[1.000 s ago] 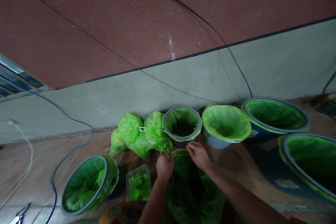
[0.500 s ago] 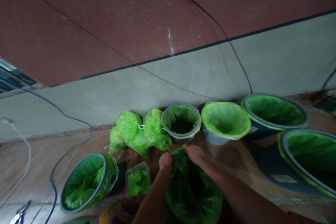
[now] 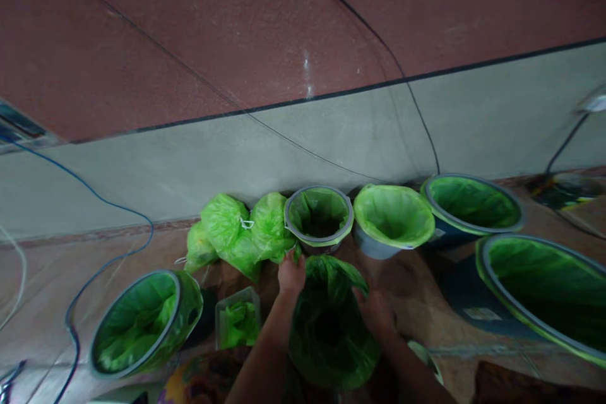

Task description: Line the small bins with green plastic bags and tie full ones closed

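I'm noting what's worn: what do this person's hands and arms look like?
The left hand and right hand are ungloved, with no ring discernible. Both forearms show no sleeve, watch or bracelet. Patterned cloth with yellow and purple, probably clothing, shows near the left arm.

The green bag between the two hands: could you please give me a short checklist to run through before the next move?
1. Green bag open at the top: ok, the mouth gapes upward.
2. Rim smooth all round: not ok, the far side is creased.
3. Left hand gripping the rim: cannot tell; it is at the far left edge, but what the fingers pinch is unclear.
4. Right hand at the rim: ok, its fingertips are at the right edge.
5. Support under the bag: cannot tell, hidden from view.
6. Plastic box clear of the left hand: ok, it stands apart.
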A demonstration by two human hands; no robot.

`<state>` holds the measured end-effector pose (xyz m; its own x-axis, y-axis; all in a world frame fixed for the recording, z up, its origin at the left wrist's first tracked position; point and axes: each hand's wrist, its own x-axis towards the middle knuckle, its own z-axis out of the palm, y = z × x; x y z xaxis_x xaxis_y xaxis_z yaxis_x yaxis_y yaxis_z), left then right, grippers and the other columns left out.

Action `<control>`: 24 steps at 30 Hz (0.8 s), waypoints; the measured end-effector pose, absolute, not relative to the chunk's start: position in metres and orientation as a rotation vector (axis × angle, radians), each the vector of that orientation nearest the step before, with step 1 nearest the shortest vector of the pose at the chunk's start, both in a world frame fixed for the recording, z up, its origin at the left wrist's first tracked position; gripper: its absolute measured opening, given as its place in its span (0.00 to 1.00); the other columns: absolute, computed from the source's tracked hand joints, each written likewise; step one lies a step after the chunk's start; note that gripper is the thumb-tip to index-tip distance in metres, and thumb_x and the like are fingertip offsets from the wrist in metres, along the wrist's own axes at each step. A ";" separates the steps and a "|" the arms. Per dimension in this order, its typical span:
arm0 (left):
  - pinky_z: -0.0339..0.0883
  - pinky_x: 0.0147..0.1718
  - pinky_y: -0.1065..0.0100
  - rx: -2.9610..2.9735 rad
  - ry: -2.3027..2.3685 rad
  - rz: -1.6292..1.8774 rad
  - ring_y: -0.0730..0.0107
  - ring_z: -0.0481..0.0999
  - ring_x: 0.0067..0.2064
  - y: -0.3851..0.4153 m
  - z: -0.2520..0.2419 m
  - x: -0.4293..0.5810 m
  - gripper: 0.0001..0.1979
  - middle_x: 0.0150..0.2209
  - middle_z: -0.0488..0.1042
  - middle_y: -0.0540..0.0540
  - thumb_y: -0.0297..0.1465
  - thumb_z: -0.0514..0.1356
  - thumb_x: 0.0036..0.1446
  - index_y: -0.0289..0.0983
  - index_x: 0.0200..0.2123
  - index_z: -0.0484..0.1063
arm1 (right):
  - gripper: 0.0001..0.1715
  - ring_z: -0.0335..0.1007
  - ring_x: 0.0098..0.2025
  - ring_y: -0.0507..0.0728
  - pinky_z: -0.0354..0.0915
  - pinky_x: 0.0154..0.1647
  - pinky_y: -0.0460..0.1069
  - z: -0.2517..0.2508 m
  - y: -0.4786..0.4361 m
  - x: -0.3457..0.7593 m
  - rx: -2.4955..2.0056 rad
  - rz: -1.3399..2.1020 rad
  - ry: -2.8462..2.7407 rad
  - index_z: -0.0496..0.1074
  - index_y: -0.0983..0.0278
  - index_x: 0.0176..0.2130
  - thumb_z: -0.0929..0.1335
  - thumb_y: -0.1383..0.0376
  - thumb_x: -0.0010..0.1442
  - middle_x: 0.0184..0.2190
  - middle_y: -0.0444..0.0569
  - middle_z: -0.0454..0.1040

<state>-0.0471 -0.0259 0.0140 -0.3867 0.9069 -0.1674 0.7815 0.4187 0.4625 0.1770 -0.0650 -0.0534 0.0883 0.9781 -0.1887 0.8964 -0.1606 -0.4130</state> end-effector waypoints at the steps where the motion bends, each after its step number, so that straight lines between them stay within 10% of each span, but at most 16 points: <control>1: 0.61 0.53 0.64 1.458 2.270 0.440 0.60 0.71 0.54 -0.020 0.013 -0.044 0.20 0.53 0.72 0.36 0.34 0.50 0.62 0.32 0.55 0.66 | 0.29 0.72 0.46 0.66 0.64 0.43 0.55 -0.049 -0.061 0.176 -2.131 0.577 -1.890 0.66 0.71 0.54 0.58 0.54 0.63 0.45 0.67 0.74; 14: 0.63 0.40 0.71 1.561 2.156 0.290 0.69 0.75 0.40 -0.026 -0.001 -0.043 0.10 0.37 0.78 0.46 0.26 0.53 0.59 0.38 0.38 0.74 | 0.11 0.71 0.42 0.54 0.63 0.46 0.48 -0.038 0.004 0.145 -1.689 0.875 -1.943 0.75 0.63 0.35 0.63 0.70 0.56 0.38 0.49 0.76; 24: 0.59 0.50 0.61 2.071 1.930 -0.049 0.59 0.70 0.48 -0.069 -0.004 -0.047 0.14 0.41 0.75 0.40 0.22 0.50 0.57 0.37 0.39 0.75 | 0.11 0.67 0.51 0.57 0.61 0.55 0.53 -0.067 -0.008 0.163 -1.575 0.809 -2.121 0.77 0.62 0.34 0.64 0.70 0.55 0.50 0.51 0.70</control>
